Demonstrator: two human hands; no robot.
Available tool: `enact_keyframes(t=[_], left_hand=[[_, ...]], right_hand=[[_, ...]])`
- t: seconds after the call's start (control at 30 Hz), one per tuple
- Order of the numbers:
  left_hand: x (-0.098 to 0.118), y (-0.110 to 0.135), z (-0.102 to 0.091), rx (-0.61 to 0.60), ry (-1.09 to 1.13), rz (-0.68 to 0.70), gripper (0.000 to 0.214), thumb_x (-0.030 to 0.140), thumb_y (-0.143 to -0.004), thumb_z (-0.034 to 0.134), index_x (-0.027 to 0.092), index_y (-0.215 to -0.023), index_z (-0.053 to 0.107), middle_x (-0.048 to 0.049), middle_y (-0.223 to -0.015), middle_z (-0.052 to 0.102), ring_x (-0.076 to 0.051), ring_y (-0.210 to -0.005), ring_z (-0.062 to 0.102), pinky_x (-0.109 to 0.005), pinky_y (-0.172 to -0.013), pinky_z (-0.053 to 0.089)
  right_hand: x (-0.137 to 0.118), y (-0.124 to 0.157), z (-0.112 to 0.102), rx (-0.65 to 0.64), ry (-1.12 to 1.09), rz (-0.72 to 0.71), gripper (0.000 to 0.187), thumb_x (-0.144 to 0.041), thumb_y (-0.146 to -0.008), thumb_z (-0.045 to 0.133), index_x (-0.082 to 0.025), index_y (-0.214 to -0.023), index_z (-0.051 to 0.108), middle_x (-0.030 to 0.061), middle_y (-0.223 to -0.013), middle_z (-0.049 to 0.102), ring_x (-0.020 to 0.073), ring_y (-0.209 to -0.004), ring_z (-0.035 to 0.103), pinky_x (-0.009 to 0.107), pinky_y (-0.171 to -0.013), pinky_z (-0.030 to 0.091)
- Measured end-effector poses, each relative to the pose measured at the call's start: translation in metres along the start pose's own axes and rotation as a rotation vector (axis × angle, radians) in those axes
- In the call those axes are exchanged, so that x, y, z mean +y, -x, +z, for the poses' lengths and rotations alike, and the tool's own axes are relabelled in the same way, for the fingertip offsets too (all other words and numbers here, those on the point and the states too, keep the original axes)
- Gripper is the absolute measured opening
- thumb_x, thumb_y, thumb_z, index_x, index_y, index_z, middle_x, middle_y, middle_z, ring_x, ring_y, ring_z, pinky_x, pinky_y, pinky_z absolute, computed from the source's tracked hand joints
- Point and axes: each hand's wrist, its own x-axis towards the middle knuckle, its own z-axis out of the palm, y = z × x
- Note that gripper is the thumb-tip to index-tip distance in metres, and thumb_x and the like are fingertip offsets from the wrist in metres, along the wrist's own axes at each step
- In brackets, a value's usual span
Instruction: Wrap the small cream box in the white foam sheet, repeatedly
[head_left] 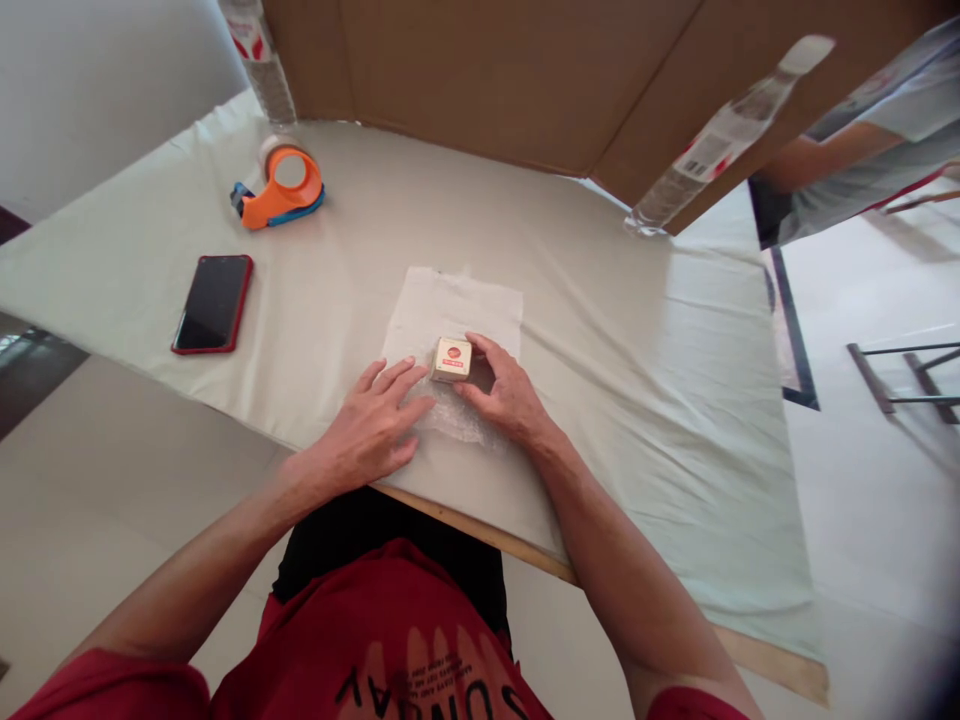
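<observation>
The right hand (508, 388) has the box (453, 360) in its grip, apparently positioning it on the wrap (459, 418), the left hand (373, 425) spread and empty; the next move calls for steadiness.

Wall (112, 100), pale, beyond far-left edge | Floor (874, 500), pale, beyond right edge | Table (776, 662), wooden, pale-green cloth (637, 350) | Metal legs (871, 378), beyond right edge

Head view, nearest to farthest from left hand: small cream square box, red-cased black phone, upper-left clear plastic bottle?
1. Small cream square box, right of the left hand
2. Red-cased black phone, left side
3. Clear plastic bottle, upper left
</observation>
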Motion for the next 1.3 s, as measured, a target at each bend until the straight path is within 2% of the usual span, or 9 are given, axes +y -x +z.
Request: enact_keyframes(t=[0.13, 0.27, 0.47, 0.63, 0.73, 0.83, 1.0, 1.1, 1.3], left_hand=[[-0.001, -0.007, 0.012, 0.107, -0.021, -0.033, 0.026, 0.007, -0.08, 0.06, 0.017, -0.102, 0.07, -0.0188, -0.147, 0.054, -0.038, -0.141, 0.047, -0.061, -0.115, 0.038], [-0.001, -0.015, 0.013, 0.19, 0.045, -0.047, 0.011, 0.013, -0.087, 0.059, 0.018, -0.087, 0.069, -0.0169, -0.144, 0.057, -0.035, -0.136, 0.053, -0.057, -0.11, 0.046], [-0.006, -0.035, 0.01, 0.304, 0.19, -0.12, 0.011, 0.018, -0.09, 0.058, 0.019, -0.084, 0.067, -0.0123, -0.126, 0.07, -0.027, -0.116, 0.066, -0.048, -0.1, 0.054], [-0.011, -0.047, 0.009, 0.295, 0.311, -0.183, 0.009, 0.018, -0.086, 0.058, 0.019, -0.082, 0.066, -0.012, -0.125, 0.071, -0.026, -0.114, 0.067, -0.046, -0.099, 0.055], [-0.013, -0.051, 0.007, 0.259, 0.402, -0.24, 0.008, 0.019, -0.085, 0.058, 0.019, -0.083, 0.066, -0.0113, -0.127, 0.071, -0.024, -0.109, 0.069, -0.037, -0.083, 0.059], [-0.014, -0.056, 0.006, 0.25, 0.483, -0.295, 0.007, 0.021, -0.084, 0.058, 0.019, -0.082, 0.065, -0.0113, -0.127, 0.071, -0.024, -0.108, 0.069, -0.027, -0.063, 0.055], [-0.019, -0.064, 0.007, 0.212, 0.606, -0.355, 0.008, 0.024, -0.082, 0.059, 0.019, -0.079, 0.065, -0.0111, -0.133, 0.069, -0.027, -0.116, 0.067, -0.027, -0.063, 0.052], [-0.022, -0.067, 0.009, 0.175, 0.667, -0.37, 0.011, 0.025, -0.083, 0.059, 0.019, -0.078, 0.066, -0.0091, -0.125, 0.073, -0.026, -0.111, 0.069, -0.028, -0.068, 0.053], [-0.026, -0.066, 0.014, 0.213, 0.809, -0.377, 0.013, 0.029, -0.082, 0.062, 0.018, -0.077, 0.066, -0.0107, -0.12, 0.074, -0.025, -0.112, 0.068, -0.034, -0.086, 0.054]], right_hand=[[-0.001, -0.001, -0.001, 0.006, -0.033, 0.018, 0.067, -0.03, -0.08, 0.068, -0.024, -0.144, 0.05, 0.0123, -0.14, 0.064, 0.0308, -0.125, 0.061, 0.051, -0.109, 0.046], [-0.004, -0.001, -0.003, 0.002, -0.057, 0.042, 0.061, -0.029, -0.081, 0.068, -0.025, -0.14, 0.054, 0.0105, -0.142, 0.063, 0.03, -0.127, 0.061, 0.051, -0.11, 0.047], [-0.007, -0.003, -0.014, -0.078, -0.194, 0.071, 0.058, -0.046, -0.085, 0.07, -0.027, -0.138, 0.057, 0.0101, -0.137, 0.066, 0.0293, -0.124, 0.064, 0.05, -0.108, 0.05], [-0.013, -0.001, -0.046, -0.182, -0.355, 0.095, 0.06, -0.067, -0.093, 0.051, -0.028, -0.139, 0.058, 0.0092, -0.145, 0.06, 0.0286, -0.134, 0.058, 0.05, -0.112, 0.047], [-0.021, 0.002, -0.058, -0.213, -0.232, 0.054, 0.073, -0.068, -0.08, 0.069, -0.028, -0.14, 0.056, 0.0106, -0.149, 0.056, 0.0322, -0.137, 0.055, 0.052, -0.112, 0.047], [-0.027, 0.004, -0.054, -0.163, -0.053, 0.0, 0.065, -0.052, -0.076, 0.08, -0.027, -0.132, 0.06, 0.0118, -0.149, 0.056, 0.0328, -0.137, 0.054, 0.054, -0.114, 0.044], [-0.022, 0.002, -0.029, 0.026, -0.063, 0.034, 0.011, -0.035, -0.086, 0.067, -0.025, -0.092, 0.067, 0.0101, -0.138, 0.065, 0.0282, -0.127, 0.061, 0.05, -0.11, 0.046], [-0.018, -0.001, -0.021, 0.071, -0.193, 0.08, 0.013, -0.034, -0.087, 0.066, -0.024, -0.079, 0.064, 0.0088, -0.125, 0.071, 0.0261, -0.116, 0.067, 0.045, -0.104, 0.049], [-0.022, -0.003, -0.017, 0.136, -0.263, 0.103, 0.014, -0.033, -0.084, 0.067, -0.023, -0.074, 0.065, 0.006, -0.109, 0.074, 0.0221, -0.102, 0.069, 0.038, -0.095, 0.05]])
